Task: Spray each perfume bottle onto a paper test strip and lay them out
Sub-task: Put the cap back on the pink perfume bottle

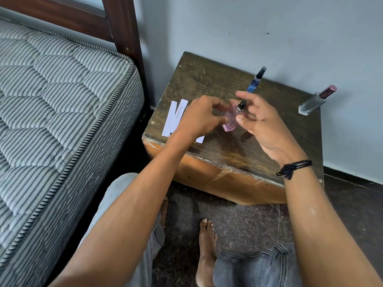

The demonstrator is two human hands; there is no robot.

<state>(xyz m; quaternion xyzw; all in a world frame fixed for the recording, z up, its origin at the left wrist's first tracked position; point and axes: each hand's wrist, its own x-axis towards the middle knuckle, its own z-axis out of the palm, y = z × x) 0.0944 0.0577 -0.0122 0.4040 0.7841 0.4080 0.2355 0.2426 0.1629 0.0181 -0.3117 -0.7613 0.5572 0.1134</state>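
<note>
You have soft, even daylight here: the pale blue-grey painted wall (pixel 269 27) reads bright, the dark speckled stone floor (pixel 238 224) dim. The worn dark wooden tabletop (pixel 207 79) carries a dull sheen and faint, blurred shadows. The pink faceted glass perfume bottle (pixel 229 121) looks slightly soft. The wide lens bows the striped quilted mattress (pixel 51 100) at the left edge.
</note>
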